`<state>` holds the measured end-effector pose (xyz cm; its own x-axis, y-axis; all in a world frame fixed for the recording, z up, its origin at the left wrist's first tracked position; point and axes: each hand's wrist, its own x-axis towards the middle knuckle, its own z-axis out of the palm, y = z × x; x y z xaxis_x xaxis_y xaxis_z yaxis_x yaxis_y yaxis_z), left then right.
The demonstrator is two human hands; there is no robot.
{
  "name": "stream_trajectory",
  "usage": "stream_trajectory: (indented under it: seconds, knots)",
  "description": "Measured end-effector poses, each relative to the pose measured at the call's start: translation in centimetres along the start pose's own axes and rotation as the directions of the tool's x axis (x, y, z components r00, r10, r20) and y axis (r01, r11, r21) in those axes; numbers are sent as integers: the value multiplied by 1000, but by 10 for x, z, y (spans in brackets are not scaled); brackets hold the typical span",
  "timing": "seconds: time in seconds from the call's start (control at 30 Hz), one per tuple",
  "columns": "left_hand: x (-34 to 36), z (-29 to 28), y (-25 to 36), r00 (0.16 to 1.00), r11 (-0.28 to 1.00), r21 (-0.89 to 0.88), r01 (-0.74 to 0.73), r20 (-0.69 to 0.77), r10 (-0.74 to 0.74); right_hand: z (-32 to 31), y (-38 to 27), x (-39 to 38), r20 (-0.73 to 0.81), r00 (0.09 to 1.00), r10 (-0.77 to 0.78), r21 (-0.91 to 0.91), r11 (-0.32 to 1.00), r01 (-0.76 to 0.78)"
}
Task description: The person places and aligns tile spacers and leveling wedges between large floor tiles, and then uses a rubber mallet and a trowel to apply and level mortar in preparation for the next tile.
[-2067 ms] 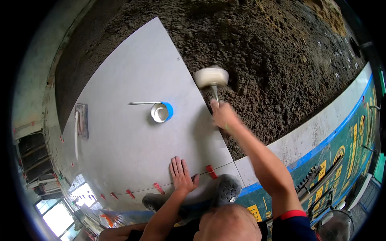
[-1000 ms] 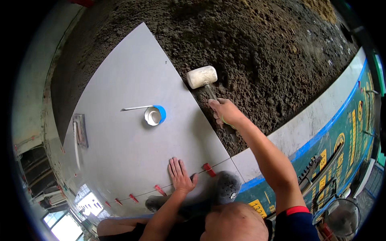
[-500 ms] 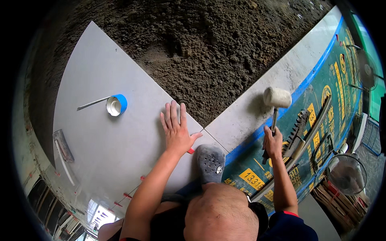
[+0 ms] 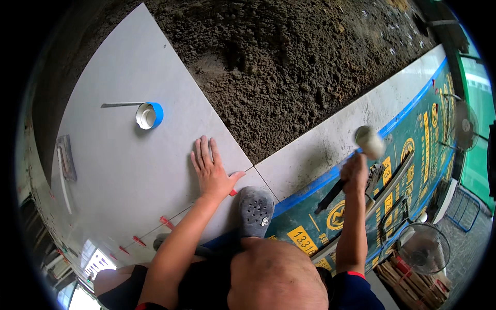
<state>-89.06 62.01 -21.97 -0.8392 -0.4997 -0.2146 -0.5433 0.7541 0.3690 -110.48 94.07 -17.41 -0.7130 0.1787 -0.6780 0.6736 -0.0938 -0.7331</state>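
My left hand (image 4: 213, 173) lies flat on the large light-grey floor tile (image 4: 124, 155), fingers spread, near its edge with the mortar. A red wedge (image 4: 233, 192) shows by the thumb. In my right hand (image 4: 354, 174) is a mallet with a whitish head (image 4: 370, 142); its dark handle (image 4: 330, 195) sticks out below the fist. The head is blurred, raised over the blue-taped edge of the right-hand tile (image 4: 289, 165). On the left tile stands a white cup-like piece with a blue band (image 4: 150, 115), a thin flat strip (image 4: 121, 105) beside it.
Rough grey-brown mortar (image 4: 268, 77) fills the far area between the tiles. A float-like tool (image 4: 66, 157) lies at the left. Several red wedges (image 4: 138, 241) sit along a joint. Green printed sheeting (image 4: 330, 222) bears a notched trowel (image 4: 373, 178). Fans (image 4: 423, 248) stand at right.
The mallet has swung, its handle tilting so the end points toward the lower left. My left hand stays flat on the tile. The whole view has turned and shifted slightly.
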Motion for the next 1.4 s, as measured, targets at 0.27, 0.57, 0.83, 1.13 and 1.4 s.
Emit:
stream_trajectory:
  seconds: [0.27, 0.57, 0.83, 1.13, 1.4]
  knots:
    - [-20, 3, -26, 999, 1000, 6, -11, 36, 11, 124, -128, -13, 556, 639, -531, 530, 819, 220]
    - [-15, 4, -23, 989, 1000, -9, 9, 145, -8, 212, 88, -1, 225, 961, -162, 342, 937, 77]
    - [-17, 4, -24, 988, 1000, -3, 13, 153, -13, 180, -8, 45, 402, 783, -474, 258, 879, 400]
    - [-15, 9, -28, 993, 1000, 4, -25, 118, 25, 235, 19, 0, 141, 937, -319, 116, 945, 305]
    - [-13, 5, -21, 989, 1000, 12, -27, 147, 25, 228, 63, 7, 312, 901, -303, 196, 948, 251]
